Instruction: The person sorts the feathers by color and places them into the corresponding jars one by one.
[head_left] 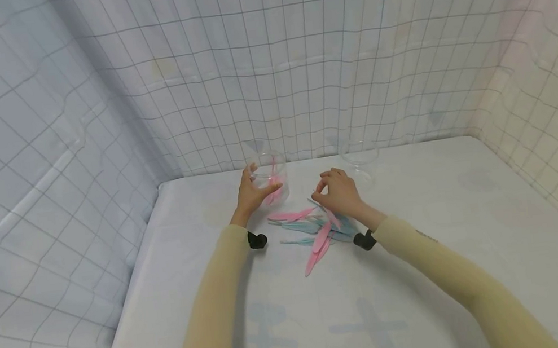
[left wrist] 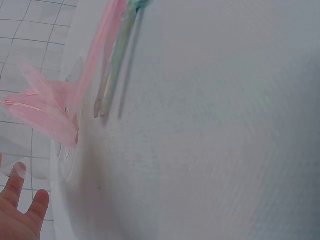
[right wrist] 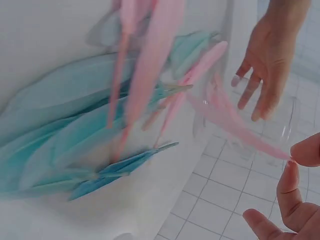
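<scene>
My left hand (head_left: 252,196) holds a clear round container (head_left: 285,174) at its left side, thumb across the near wall and fingers behind. Pink feathers (left wrist: 42,112) stand inside it. Between thumb and index finger, my right hand (head_left: 340,191) pinches a pink feather (right wrist: 245,129) by the tip of its quill; the feather hangs over the pile. Below that hand, blue-green feathers (right wrist: 65,125) and pink feathers (head_left: 321,238) lie loosely crossed on the white table.
A second clear round container (head_left: 360,161) stands behind my right hand, close to the table's back edge. Grid-patterned curtains (head_left: 290,82) enclose the white table (head_left: 282,298) at the back and both sides.
</scene>
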`<action>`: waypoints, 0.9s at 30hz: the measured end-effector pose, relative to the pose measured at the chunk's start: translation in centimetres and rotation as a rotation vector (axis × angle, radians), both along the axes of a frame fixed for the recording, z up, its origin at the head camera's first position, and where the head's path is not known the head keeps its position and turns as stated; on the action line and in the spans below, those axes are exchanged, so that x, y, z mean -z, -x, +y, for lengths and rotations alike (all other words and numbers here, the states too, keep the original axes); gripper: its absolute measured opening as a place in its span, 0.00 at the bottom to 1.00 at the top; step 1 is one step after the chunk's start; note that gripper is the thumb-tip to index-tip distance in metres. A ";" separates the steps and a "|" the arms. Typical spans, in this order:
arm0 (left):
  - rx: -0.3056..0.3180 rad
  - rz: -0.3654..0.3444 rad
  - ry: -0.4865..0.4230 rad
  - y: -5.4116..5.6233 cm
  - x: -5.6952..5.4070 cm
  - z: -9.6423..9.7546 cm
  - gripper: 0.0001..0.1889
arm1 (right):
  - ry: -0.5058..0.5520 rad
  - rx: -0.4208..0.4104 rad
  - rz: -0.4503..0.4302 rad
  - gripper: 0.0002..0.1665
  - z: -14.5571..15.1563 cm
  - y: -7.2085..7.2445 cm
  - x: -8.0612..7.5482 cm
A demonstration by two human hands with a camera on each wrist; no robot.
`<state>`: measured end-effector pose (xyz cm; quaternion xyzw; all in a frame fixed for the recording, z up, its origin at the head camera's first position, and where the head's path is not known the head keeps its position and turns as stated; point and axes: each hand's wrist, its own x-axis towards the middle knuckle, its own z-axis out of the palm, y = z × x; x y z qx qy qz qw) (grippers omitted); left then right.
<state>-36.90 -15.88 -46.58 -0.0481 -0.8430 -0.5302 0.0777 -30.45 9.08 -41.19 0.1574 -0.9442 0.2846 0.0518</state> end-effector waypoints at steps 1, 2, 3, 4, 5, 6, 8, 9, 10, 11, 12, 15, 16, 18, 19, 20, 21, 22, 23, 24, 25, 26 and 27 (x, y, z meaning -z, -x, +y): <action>-0.002 0.000 -0.001 0.0 0.0 0.0 0.53 | 0.032 -0.004 -0.001 0.12 -0.2 0.4 -0.3; -0.003 0.001 -0.002 0.0 0.0 0.0 0.53 | 0.068 -0.009 -0.004 0.13 -0.5 0.7 -0.6; -0.006 0.002 -0.002 0.0 0.0 0.1 0.53 | 0.103 -0.012 0.001 0.13 -0.7 1.2 -0.9; -0.007 0.005 -0.004 0.0 0.0 0.1 0.53 | 0.140 -0.013 0.005 0.14 -1.0 1.6 -1.2; -0.009 0.007 -0.005 0.0 0.0 0.1 0.53 | 0.177 -0.017 0.017 0.15 -1.2 2.0 -1.4; -0.010 0.006 -0.004 0.0 0.0 0.1 0.52 | 0.210 -0.018 0.030 0.15 -1.4 2.4 -1.7; -0.011 0.006 -0.002 0.0 0.0 0.1 0.52 | 0.280 -0.013 0.065 0.15 -1.9 3.2 -2.2; -0.012 0.006 0.000 0.0 0.0 0.1 0.52 | 0.315 -0.009 0.085 0.15 -2.2 3.6 -2.5; -0.012 0.006 0.000 0.0 0.0 0.1 0.52 | 0.353 -0.005 0.105 0.14 -2.5 4.0 -2.7; -0.014 0.005 0.002 0.0 0.0 0.1 0.52 | 0.388 0.004 0.115 0.14 -2.8 4.4 -2.9; -0.015 0.005 0.004 0.0 0.0 0.1 0.52 | 0.423 0.021 0.118 0.13 -3.1 4.8 -3.2; -0.017 0.008 0.004 0.0 0.0 0.0 0.52 | 0.533 0.078 0.076 0.12 -4.0 5.6 -4.0; -0.016 0.007 0.002 0.0 0.0 0.0 0.52 | 0.571 0.100 0.050 0.12 -4.3 5.8 -4.2; -0.016 0.008 0.001 0.0 -0.1 0.0 0.52 | 0.640 0.144 0.002 0.12 -4.9 6.1 -4.6; -0.017 0.009 0.001 0.0 -0.1 -0.1 0.52 | 0.681 0.158 -0.019 0.13 -5.2 6.2 -4.8; -0.015 0.011 0.000 0.1 -0.2 -0.1 0.52 | 0.714 0.175 -0.033 0.13 -5.5 6.4 -4.9; -0.015 0.013 -0.002 0.1 -0.2 -0.1 0.52 | 0.746 0.188 -0.045 0.14 -5.8 6.6 -4.9; -0.014 0.014 -0.006 0.1 -0.2 -0.1 0.52 | 0.778 0.199 -0.059 0.14 -6.1 6.7 -5.0; -0.011 0.015 -0.009 0.1 -0.2 -0.1 0.52 | 0.806 0.208 -0.070 0.15 -6.4 6.8 -5.0; -0.008 0.012 -0.013 0.1 -0.2 -0.1 0.52 | 0.831 0.219 -0.083 0.15 -6.7 7.0 -4.9; -0.004 0.010 -0.015 0.1 -0.1 -0.1 0.52 | 0.853 0.231 -0.096 0.16 -6.9 7.1 -4.8; 0.001 0.008 -0.019 0.0 0.0 -0.1 0.53 | 0.867 0.247 -0.107 0.15 -7.1 7.2 -4.7; 0.004 0.004 -0.023 0.0 0.0 -0.1 0.53 | 0.888 0.256 -0.114 0.15 -7.3 7.3 -4.6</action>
